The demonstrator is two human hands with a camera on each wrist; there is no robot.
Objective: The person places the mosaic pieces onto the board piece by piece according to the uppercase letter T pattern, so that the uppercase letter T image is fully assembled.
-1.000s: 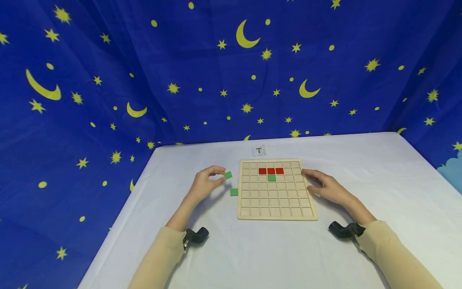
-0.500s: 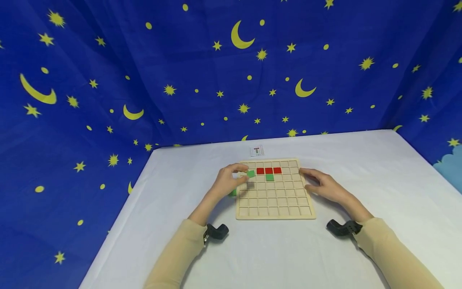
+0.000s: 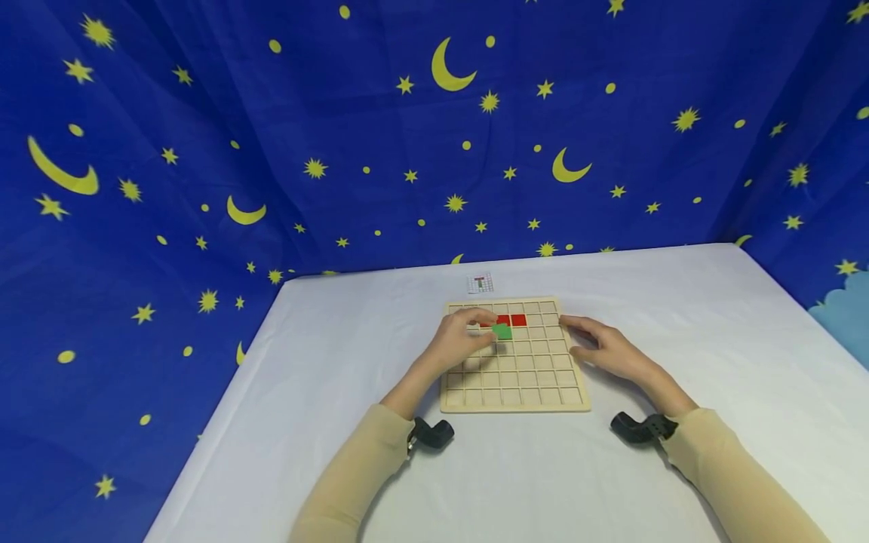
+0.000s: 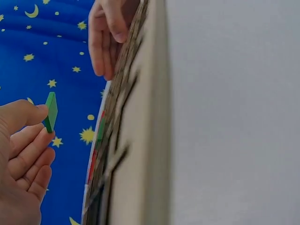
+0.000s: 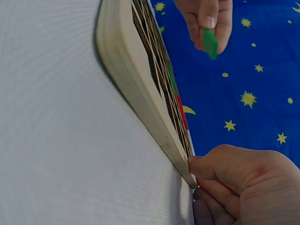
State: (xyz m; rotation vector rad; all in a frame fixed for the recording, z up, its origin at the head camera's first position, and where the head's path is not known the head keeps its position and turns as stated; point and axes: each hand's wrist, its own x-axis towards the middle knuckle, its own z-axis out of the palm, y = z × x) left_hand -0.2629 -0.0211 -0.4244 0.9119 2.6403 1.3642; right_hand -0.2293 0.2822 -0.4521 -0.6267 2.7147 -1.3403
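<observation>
My left hand [image 3: 462, 338] pinches a green square tile [image 4: 51, 112] between thumb and fingers, above the wooden grid board [image 3: 516, 409]. In the left wrist view the tile is tilted and apart from the board. Red tiles [image 3: 519, 320] sit in a row near the board's far side, partly covered by the left fingers. A seated green tile [image 5: 172, 78] shows beside the red in the right wrist view; in the head view the held tile overlaps its place. My right hand [image 3: 614, 351] touches the board's right edge with thumb and fingers, lying loosely there.
A small card [image 3: 480, 283] printed with a T pattern on a grid lies behind the board on the white table [image 3: 339, 332]. Blue star-patterned cloth [image 3: 380, 136] hangs behind and to the left. Black wrist cameras [image 3: 434, 434] stick out from both sleeves.
My left hand has carried the green tile rightward from beside the board to over its far middle. The arm now hides the green tile left of the board. The right hand has stayed put.
</observation>
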